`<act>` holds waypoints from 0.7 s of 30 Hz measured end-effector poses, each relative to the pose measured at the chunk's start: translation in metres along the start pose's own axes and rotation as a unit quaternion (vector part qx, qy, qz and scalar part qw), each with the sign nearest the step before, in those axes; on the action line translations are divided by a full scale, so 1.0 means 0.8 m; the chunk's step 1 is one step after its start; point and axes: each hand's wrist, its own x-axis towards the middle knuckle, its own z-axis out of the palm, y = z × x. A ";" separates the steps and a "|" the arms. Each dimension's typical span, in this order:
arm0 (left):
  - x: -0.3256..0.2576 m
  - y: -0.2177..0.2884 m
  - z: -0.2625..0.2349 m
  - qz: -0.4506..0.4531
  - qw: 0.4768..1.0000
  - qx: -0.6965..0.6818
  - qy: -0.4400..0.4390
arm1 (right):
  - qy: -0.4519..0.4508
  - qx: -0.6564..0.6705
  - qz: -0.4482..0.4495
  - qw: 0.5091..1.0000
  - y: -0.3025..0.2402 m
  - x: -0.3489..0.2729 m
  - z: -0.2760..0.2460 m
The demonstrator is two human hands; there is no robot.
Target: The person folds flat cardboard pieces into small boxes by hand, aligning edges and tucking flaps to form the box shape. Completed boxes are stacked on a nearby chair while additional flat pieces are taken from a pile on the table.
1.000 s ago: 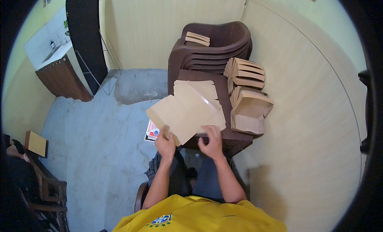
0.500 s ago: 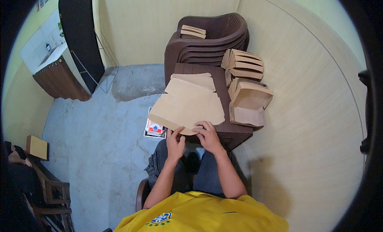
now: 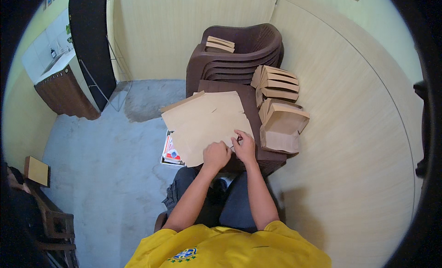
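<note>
One wide stretch of grey floor (image 3: 106, 176) lies at the left, up to the white box (image 3: 172, 164). Next, the flat cardboard sheet (image 3: 202, 123) lies over the brown table (image 3: 248, 97), its left corner reaching past the table's edge. The left hand (image 3: 217, 156) is curled at the near edge; whether it grips the sheet, I cannot tell. Just beside it, the right hand (image 3: 244, 147) is half curled, its hold unclear. Then a narrow table strip parts the sheet from folded boxes (image 3: 282, 138).

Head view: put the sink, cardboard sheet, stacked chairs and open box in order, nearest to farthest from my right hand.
From your right hand:
1. Cardboard sheet, mostly to its left.
2. Open box, to its right.
3. Stacked chairs, farther ahead.
4. Sink, far left.
</note>
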 end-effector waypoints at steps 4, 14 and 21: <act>0.029 -0.016 -0.004 0.074 0.985 0.030 0.151 | 0.008 -0.011 -0.030 0.999 0.013 0.016 0.000; 0.070 -0.054 0.023 0.183 0.959 -0.111 0.188 | 0.033 0.003 -0.135 0.990 -0.027 -0.025 0.019; 0.069 -0.072 0.021 0.185 0.946 -0.218 0.153 | -0.036 -0.159 -0.123 0.979 -0.038 -0.053 0.033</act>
